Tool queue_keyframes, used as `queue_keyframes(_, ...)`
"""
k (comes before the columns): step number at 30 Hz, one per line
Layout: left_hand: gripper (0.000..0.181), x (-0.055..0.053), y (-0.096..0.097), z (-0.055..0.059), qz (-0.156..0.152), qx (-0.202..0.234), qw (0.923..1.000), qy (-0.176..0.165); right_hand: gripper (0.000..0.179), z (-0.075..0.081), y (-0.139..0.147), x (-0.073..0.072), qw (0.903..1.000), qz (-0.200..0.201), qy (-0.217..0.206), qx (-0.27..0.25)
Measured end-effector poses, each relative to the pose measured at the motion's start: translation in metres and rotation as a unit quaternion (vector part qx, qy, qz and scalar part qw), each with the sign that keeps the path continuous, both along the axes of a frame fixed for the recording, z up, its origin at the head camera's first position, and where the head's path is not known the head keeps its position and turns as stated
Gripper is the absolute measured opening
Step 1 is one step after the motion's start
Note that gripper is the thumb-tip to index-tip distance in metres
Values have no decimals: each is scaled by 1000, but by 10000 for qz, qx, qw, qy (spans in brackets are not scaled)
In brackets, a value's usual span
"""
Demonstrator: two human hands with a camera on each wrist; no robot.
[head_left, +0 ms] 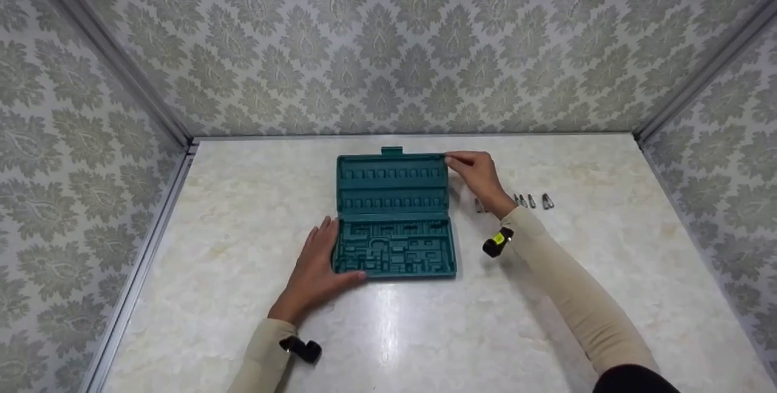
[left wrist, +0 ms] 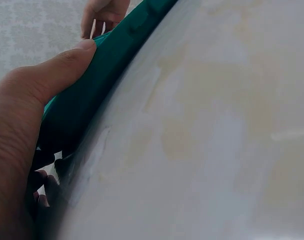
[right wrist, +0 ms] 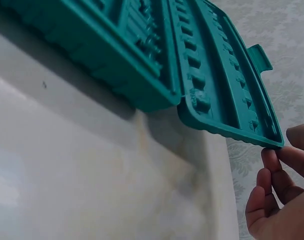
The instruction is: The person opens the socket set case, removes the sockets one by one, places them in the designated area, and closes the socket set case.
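Note:
A green plastic tool case (head_left: 394, 247) lies open on the table, its moulded slots bare. The lid (head_left: 391, 183) leans back beyond the base and hangs clear of the table in the right wrist view. My left hand (head_left: 318, 265) grips the base at its near left corner, thumb over the front rim and fingers along the left side. At the lid's far right corner, my right hand (head_left: 479, 177) pinches the edge between thumb and fingers. The right wrist view shows the fingertips (right wrist: 272, 156) under that corner.
Several small metal bits (head_left: 525, 201) stand in a row right of the case, partly hidden behind the right wrist. A latch tab (head_left: 392, 150) sticks out from the lid's far edge. Patterned walls (head_left: 379, 47) bound the pale table (head_left: 230, 229) at back and sides.

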State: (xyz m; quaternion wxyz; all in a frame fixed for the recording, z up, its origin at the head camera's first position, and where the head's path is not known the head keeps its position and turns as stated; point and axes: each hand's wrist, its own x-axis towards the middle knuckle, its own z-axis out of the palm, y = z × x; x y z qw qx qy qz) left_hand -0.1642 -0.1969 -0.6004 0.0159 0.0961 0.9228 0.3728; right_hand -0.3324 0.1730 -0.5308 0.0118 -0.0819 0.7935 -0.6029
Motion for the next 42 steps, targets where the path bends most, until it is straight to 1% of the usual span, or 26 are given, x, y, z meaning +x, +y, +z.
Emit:
queue_keyframes(3,133,0,0,0,24,-15,10000,-9,31,3,1,3,9998,45,28,-215)
queue_keyframes(6,133,-1,0,-1,62,-51,10000,-53,31,7,2,5,9995,71,65,-316)
queue_keyframes(14,133,0,2,1,178,-29,9995,-243,31,20,5,15,9993,-5,100,-360)
queue_keyframes(23,134,2,4,1,269,-33,9989,-382,34,29,10,30,9987,152,369,-330)
queue_keyframes(29,133,2,3,-1,268,-18,9991,-315,29,33,12,41,9978,243,548,-265)
queue_keyframes(33,132,3,3,-1,294,-2,9988,-389,26,35,13,50,9977,251,607,-151)
queue_keyframes(37,133,3,3,-1,283,-14,9988,-400,25,37,15,57,9973,307,647,-186)
queue_keyframes(42,132,3,2,-1,221,9,9994,-284,23,36,17,67,9960,447,721,-279)
